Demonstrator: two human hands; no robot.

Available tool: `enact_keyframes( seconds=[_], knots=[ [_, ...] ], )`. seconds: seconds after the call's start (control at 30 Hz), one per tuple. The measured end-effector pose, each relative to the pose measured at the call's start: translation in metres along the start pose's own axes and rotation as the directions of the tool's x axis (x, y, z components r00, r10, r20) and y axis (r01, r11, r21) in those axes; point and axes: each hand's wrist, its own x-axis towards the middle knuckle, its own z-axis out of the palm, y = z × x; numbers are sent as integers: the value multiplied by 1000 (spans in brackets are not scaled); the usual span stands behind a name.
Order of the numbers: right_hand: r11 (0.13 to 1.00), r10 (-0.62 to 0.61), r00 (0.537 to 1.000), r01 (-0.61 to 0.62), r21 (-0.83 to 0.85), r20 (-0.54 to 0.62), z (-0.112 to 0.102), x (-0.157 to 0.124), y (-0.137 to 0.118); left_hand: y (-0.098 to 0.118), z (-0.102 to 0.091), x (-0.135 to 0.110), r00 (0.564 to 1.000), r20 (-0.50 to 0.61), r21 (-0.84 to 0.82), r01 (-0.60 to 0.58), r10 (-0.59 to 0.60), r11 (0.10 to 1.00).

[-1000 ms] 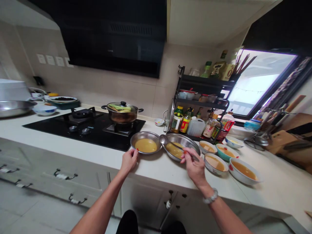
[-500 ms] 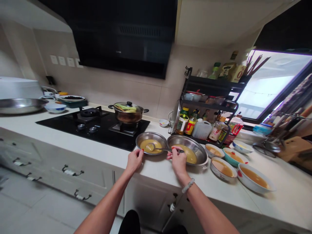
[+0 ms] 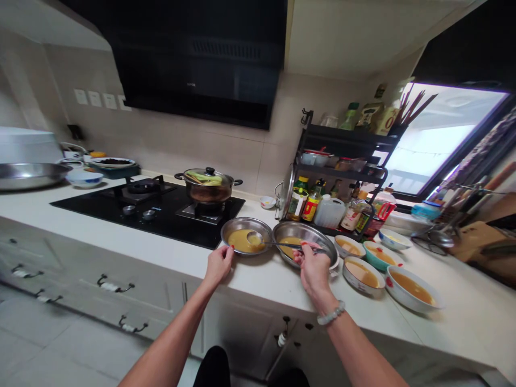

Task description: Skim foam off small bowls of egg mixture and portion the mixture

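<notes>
My left hand grips the near rim of a shallow steel plate that holds yellow liquid, on the white counter. My right hand is closed on the handle of a metal ladle. The ladle's bowl hangs over the right side of that plate, just above the liquid. Its handle reaches back across a larger steel bowl with more yellow liquid, which stands touching the plate's right side.
Three bowls of yellow liquid and a smaller one line the counter to the right. A lidded pot sits on the black hob. A black rack of bottles stands behind the steel bowl. Drawers run below the counter edge.
The ladle swung left from the big bowl into the shallow plate, then lifted slightly toward the plate's right edge. My left hand stayed on the plate's rim.
</notes>
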Motion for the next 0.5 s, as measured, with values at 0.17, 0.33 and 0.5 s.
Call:
enact_keyframes(
  seconds=[0.17,0.33,0.5],
  knots=[
    [996,-90,995,89,-11,-36,-29,19,-22,2,-1,-1,1000,3,-14,7,-7,1000],
    [964,-236,964,216,-155,-121,-64,39,-35,2,-1,-1,1000,-5,-3,8,-8,1000],
    [795,-422,905,399,-457,57,-96,37,-34,2,-1,-1,1000,-8,-1,7,-7,1000]
  ],
)
